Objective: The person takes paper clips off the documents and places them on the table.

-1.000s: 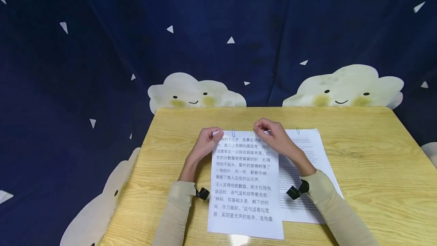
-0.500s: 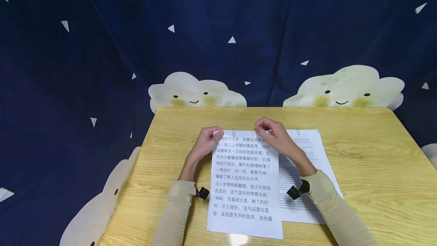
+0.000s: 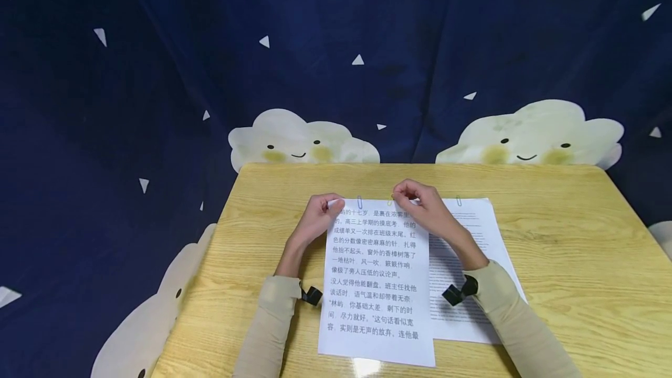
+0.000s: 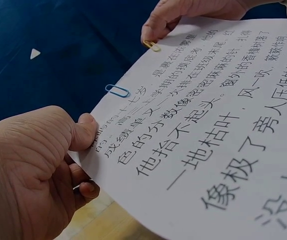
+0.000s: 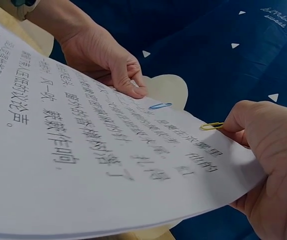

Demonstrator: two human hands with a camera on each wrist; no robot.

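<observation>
While a left hand [image 3: 317, 214] pinches the upper left corner of a printed page [image 3: 378, 284] above a wooden table [image 3: 252, 220], a right hand [image 3: 427, 212] grips a yellow paper clip [image 3: 390, 200] at its top edge in the head view; a second page [image 3: 472, 284] lies to the right, partly covered. From the left wrist, a thumb presses atop the corner, fingers curled beneath, near a blue paper clip [image 4: 117, 91] on the edge. From the right wrist, fingertips pinch the yellow clip's outer end before a dark blue curtain [image 5: 203, 40].
</observation>
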